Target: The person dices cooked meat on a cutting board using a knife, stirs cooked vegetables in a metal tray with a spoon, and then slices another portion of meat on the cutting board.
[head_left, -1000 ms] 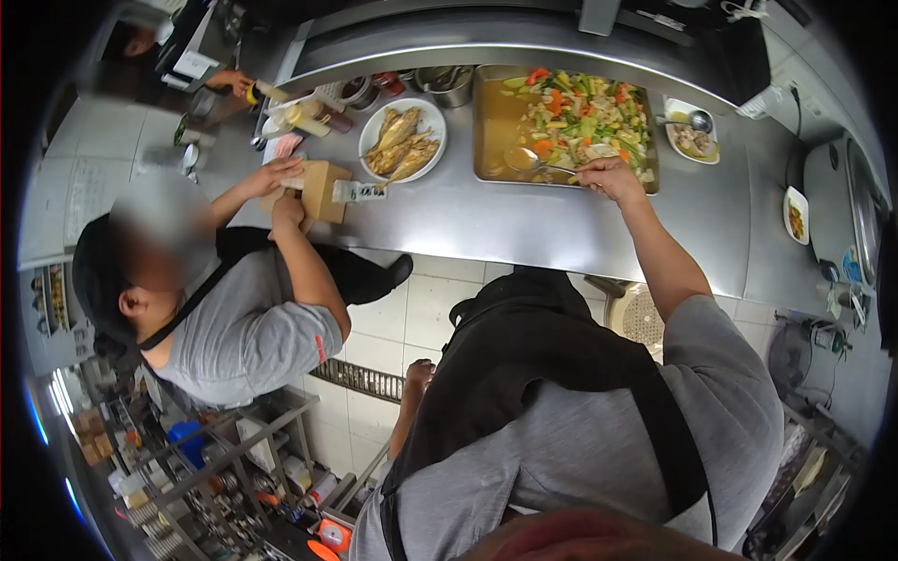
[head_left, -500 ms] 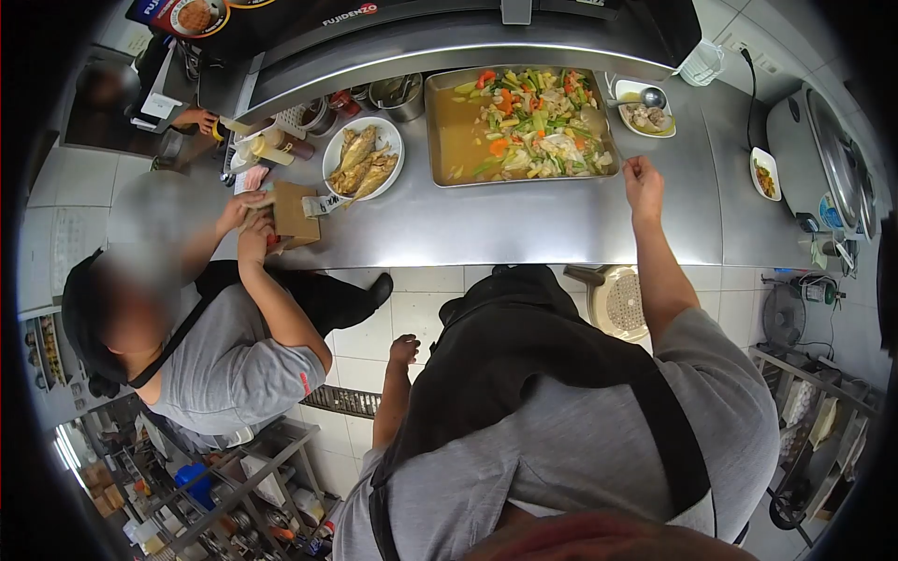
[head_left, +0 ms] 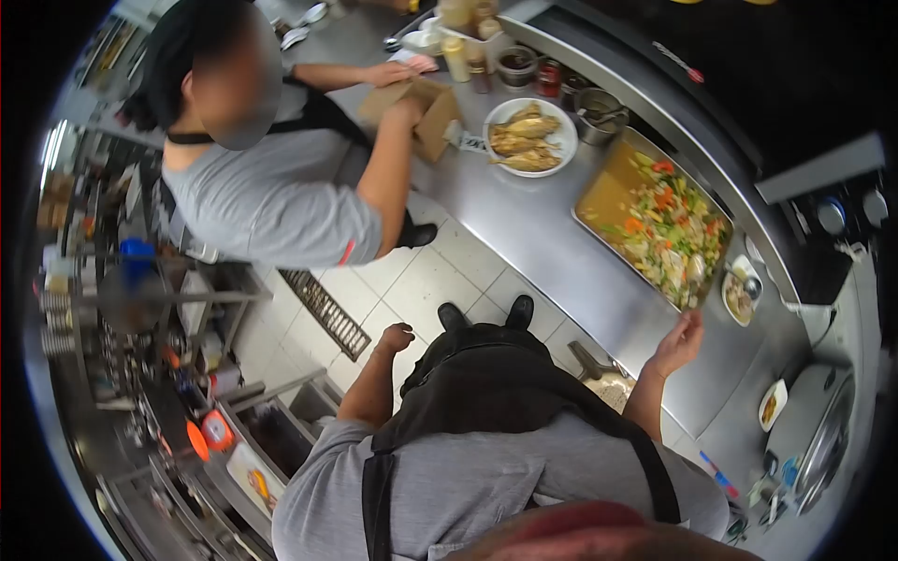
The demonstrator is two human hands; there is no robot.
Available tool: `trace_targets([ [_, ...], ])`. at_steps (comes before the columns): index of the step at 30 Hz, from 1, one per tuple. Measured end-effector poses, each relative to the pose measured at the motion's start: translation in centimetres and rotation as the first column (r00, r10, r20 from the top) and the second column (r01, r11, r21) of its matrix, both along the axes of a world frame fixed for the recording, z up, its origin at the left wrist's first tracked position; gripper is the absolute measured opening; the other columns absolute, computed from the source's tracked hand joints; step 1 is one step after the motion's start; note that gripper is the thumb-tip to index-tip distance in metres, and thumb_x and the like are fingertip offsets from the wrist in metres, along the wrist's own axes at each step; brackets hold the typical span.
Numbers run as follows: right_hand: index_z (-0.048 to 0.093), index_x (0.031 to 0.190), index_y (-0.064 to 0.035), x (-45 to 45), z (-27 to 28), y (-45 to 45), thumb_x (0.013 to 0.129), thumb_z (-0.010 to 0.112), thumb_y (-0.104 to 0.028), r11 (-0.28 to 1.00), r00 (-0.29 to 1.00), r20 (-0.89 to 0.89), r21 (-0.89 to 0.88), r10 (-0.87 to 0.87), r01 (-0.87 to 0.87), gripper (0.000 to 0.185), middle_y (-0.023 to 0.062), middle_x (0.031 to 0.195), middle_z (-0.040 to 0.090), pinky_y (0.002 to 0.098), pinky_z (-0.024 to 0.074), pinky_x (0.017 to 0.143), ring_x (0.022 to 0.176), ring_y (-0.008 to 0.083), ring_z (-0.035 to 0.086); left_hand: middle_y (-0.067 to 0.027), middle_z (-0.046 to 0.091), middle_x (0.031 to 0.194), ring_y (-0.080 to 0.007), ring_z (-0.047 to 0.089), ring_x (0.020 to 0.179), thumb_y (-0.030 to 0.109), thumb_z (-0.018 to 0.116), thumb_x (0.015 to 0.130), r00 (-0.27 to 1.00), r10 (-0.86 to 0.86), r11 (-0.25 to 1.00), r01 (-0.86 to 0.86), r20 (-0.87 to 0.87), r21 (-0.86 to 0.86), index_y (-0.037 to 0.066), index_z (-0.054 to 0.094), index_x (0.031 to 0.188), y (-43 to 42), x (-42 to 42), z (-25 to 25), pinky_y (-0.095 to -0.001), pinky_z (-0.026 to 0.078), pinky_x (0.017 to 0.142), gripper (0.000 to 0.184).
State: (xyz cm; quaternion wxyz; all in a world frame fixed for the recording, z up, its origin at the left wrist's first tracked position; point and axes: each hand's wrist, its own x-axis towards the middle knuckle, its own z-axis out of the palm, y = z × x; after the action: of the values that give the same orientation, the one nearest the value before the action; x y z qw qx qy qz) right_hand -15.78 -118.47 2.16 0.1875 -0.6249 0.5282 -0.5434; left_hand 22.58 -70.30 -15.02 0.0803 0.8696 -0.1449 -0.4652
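Note:
My right hand (head_left: 677,345) is at the near corner of a metal tray (head_left: 599,234), fingers pinched together; what is between them, if anything, I cannot make out. Mixed chopped vegetables (head_left: 673,220) lie in yellowish broth in that tray, with a pale spoon-like shape (head_left: 696,268) among them near my hand. Down at my side hangs my left hand (head_left: 398,337), loosely closed and away from the counter, with nothing visible in it. Just past the tray stands a white dish (head_left: 739,304) with food and a ladle (head_left: 752,287).
A co-worker (head_left: 271,196) at the left has a hand in a cardboard box (head_left: 435,117). Whole fried fish fill a white bowl (head_left: 570,140) on the steel counter (head_left: 524,220). Beyond are sauce bottles (head_left: 456,58) and a metal pot (head_left: 601,117). A stool (head_left: 610,388) stands beneath the counter edge.
My view has turned left, bringing more shelving into sight. My right hand stays near the tray's corner and my left hangs down. The co-worker's hand is now inside the box.

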Motion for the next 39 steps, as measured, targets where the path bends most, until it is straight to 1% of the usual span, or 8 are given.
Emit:
trace_targets([
  [6, 0.069, 0.092, -0.0009, 15.9, -1.3, 6.9, 0.092, 0.062, -0.026, 0.385, 0.343, -0.204, 0.677, 0.917, -0.627, 0.026, 0.0095, 0.065, 0.064, 0.0324, 0.0488, 0.060, 0.059, 0.0156, 0.060, -0.0183, 0.069, 0.108, -0.0338, 0.065, 0.103, 0.032, 0.061, 0.075, 0.990, 0.143, 0.990, -0.143, 0.020, 0.015, 0.008, 0.071, 0.107, 5.0, -3.8, 2.1, -0.0395, 0.050, 0.093, 0.042],
  [9, 0.069, 0.090, -0.0012, 21.3, -4.3, 12.7, 0.087, 0.063, -0.025, 0.149, -0.142, -0.365, 0.661, 0.920, -0.735, 0.024, 0.0200, 0.077, 0.066, 0.0419, 0.0502, 0.067, 0.073, 0.0390, 0.064, -0.0203, 0.068, 0.106, -0.0357, 0.065, 0.101, 0.031, 0.056, 0.075, 0.976, 0.203, 0.978, -0.199, 0.082, -0.055, 0.005, 0.072, 0.103, 8.0, -5.4, 2.3, -0.0410, 0.051, 0.090, 0.041],
  [13, 0.070, 0.089, -0.0010, 25.1, -3.3, 22.4, 0.089, 0.061, -0.034, -0.048, -0.242, -0.125, 0.797, 0.962, -0.602, 0.035, 0.0221, 0.084, 0.067, 0.0449, 0.0494, 0.076, 0.088, 0.0390, 0.065, -0.0191, 0.066, 0.115, -0.0352, 0.063, 0.108, 0.030, 0.058, 0.075, 0.894, 0.424, 0.901, -0.402, 0.142, -0.162, 0.005, 0.069, 0.111, 15.1, -7.5, 1.4, -0.0399, 0.050, 0.094, 0.045],
  [20, 0.068, 0.084, 0.0036, 31.6, -8.4, 33.1, 0.092, 0.056, -0.050, -0.134, -0.614, -0.089, 0.942, 0.784, -0.307, 0.055, 0.0235, 0.077, 0.066, 0.0425, 0.0478, 0.072, 0.076, 0.0311, 0.067, -0.0174, 0.069, 0.105, -0.0322, 0.067, 0.097, 0.027, 0.058, 0.078, 0.682, 0.683, 0.706, -0.708, 0.261, 0.001, 0.006, 0.071, 0.105, 37.1, -16.3, -4.1, -0.0442, 0.053, 0.085, 0.036],
  [25, 0.071, 0.076, 0.0029, 42.5, -4.8, 40.5, 0.088, 0.061, -0.042, -0.052, -0.876, -0.383, 0.909, 0.294, -0.414, 0.048, 0.0234, 0.071, 0.066, 0.0467, 0.0503, 0.077, 0.078, 0.0400, 0.066, -0.0153, 0.070, 0.097, -0.0281, 0.070, 0.086, 0.017, 0.057, 0.070, 0.059, 0.954, 0.070, -0.997, 0.292, -0.028, 0.005, 0.072, 0.090, 43.0, -28.5, 0.0, -0.0415, 0.058, 0.060, 0.028],
  [31, 0.071, 0.084, -0.0007, 49.3, -7.5, 51.2, 0.090, 0.058, -0.048, -0.142, -0.890, -0.452, 0.879, 0.064, -0.456, 0.050, 0.0247, 0.086, 0.066, 0.0493, 0.0493, 0.081, 0.087, 0.0423, 0.064, -0.0145, 0.070, 0.105, -0.0308, 0.066, 0.101, 0.022, 0.053, 0.074, 0.030, 1.000, 0.031, -0.964, -0.008, 0.265, 0.008, 0.075, 0.090, 37.9, -42.0, -4.5, -0.0407, 0.053, 0.087, 0.031],
  [37, 0.067, 0.071, 0.0046, 50.2, -13.0, 64.4, 0.090, 0.055, -0.053, -0.350, -0.976, -0.200, 0.923, -0.086, -0.158, 0.062, 0.0278, 0.070, 0.060, 0.0486, 0.0476, 0.071, 0.075, 0.0448, 0.062, -0.0119, 0.067, 0.094, -0.0240, 0.068, 0.074, 0.022, 0.069, 0.079, -0.717, 0.646, -0.645, -0.696, -0.263, 0.315, 0.004, 0.067, 0.097, 28.9, -42.2, -5.0, -0.0411, 0.058, 0.059, 0.025],
  [39, 0.067, 0.067, 0.0043, 51.7, -10.5, 69.7, 0.089, 0.056, -0.055, -0.395, -0.966, -0.258, 0.890, -0.029, -0.226, 0.065, 0.0264, 0.065, 0.059, 0.0478, 0.0483, 0.068, 0.069, 0.0430, 0.062, -0.0119, 0.069, 0.099, -0.0213, 0.069, 0.080, 0.021, 0.069, 0.078, -0.200, 0.968, -0.200, -0.980, -0.152, 0.013, 0.006, 0.069, 0.103, 31.3, -41.9, -6.2, -0.0368, 0.058, 0.068, 0.029],
])
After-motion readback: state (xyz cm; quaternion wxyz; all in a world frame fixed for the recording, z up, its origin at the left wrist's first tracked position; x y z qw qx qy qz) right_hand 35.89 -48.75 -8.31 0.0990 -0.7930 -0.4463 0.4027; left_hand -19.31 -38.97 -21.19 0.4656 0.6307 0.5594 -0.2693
